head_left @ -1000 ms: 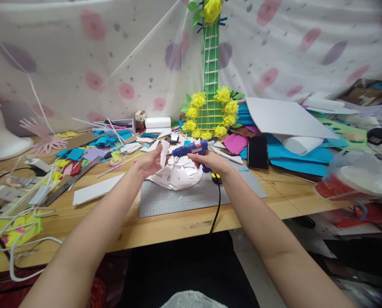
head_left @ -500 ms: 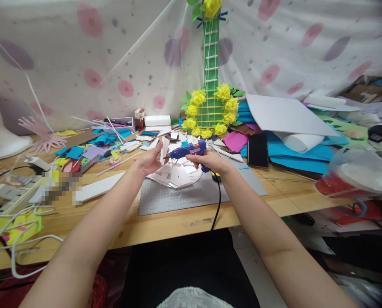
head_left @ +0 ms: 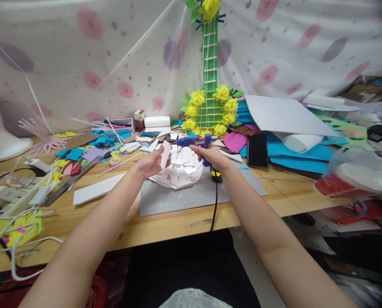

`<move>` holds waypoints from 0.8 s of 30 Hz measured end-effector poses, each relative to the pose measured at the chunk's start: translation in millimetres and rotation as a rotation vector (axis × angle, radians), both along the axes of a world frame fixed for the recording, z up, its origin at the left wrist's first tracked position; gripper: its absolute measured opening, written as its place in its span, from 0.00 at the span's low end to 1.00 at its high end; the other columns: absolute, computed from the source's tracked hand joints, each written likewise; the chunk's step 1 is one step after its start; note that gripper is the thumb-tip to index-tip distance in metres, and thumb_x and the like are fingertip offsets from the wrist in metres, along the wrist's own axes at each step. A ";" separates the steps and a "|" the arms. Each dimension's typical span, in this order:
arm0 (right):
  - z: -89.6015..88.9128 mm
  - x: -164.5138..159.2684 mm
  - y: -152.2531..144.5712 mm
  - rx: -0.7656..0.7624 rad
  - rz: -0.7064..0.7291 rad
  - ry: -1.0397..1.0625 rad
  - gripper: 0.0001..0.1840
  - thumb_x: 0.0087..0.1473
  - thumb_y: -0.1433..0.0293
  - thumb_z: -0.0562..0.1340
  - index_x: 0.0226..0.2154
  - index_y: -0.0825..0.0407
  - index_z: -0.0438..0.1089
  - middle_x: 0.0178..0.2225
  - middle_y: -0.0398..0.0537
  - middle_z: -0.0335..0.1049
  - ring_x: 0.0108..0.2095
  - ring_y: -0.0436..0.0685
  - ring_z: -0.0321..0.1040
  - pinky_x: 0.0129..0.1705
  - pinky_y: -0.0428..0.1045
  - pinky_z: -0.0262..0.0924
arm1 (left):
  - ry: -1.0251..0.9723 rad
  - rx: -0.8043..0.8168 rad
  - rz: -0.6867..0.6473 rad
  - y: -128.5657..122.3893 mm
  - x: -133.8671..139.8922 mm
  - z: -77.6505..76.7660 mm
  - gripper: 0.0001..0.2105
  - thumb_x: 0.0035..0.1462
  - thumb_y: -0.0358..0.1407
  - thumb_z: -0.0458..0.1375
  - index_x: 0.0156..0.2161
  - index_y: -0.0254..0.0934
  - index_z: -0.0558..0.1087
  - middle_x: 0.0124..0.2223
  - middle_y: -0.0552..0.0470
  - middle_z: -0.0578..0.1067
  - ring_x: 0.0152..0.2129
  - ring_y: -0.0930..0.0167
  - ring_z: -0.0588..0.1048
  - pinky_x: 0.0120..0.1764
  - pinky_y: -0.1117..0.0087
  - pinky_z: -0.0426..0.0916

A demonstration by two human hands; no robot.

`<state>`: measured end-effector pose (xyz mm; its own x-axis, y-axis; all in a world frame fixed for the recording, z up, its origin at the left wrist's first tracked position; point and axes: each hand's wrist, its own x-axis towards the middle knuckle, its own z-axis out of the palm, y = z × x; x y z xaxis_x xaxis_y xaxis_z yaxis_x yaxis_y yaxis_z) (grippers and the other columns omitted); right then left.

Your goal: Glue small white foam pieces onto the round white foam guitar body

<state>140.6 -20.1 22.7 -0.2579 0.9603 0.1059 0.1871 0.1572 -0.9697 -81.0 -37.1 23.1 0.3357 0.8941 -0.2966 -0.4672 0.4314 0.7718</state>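
My left hand (head_left: 152, 164) pinches a small white piece of paper or foam (head_left: 165, 155), held upright above the work. In my right hand (head_left: 211, 155) is a blue hot glue gun (head_left: 190, 141), its nozzle pointing left, a short gap from the white piece. A black cord (head_left: 215, 201) runs down from the gun over the table edge. Below both hands lies a round white form (head_left: 181, 173) covered with overlapping white pieces. It rests on a grey cutting mat (head_left: 184, 200). A black and yellow object (head_left: 216, 175) sits under my right hand.
A green paper guitar (head_left: 210, 64) with yellow flowers stands behind. Coloured scraps (head_left: 94, 152) and a white strip (head_left: 97, 188) lie left, near tangled white cables (head_left: 24, 239). A black phone (head_left: 257, 150), blue sheets (head_left: 300, 158) and a plastic-covered red container (head_left: 335, 184) are at right.
The glue gun has drawn away to the right and up from the white piece. My left hand has turned the piece slightly and stays near the same spot.
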 end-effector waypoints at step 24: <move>9.6 5.9 -23.9 -0.113 0.182 -0.018 0.20 0.38 0.55 0.67 0.17 0.52 0.63 0.17 0.42 0.62 0.21 0.48 0.57 0.24 0.46 0.53 | 0.054 0.007 0.099 0.9 8.1 12.2 0.13 0.55 0.43 0.57 0.34 0.32 0.72 0.25 0.53 0.73 0.22 0.76 0.71 0.30 0.75 0.69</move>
<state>146.4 -44.0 32.4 -0.4293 0.9031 -0.0055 0.1827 0.0809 -0.9798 -72.9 -36.2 35.3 0.2289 0.9244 -0.3052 -0.4651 0.3793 0.7999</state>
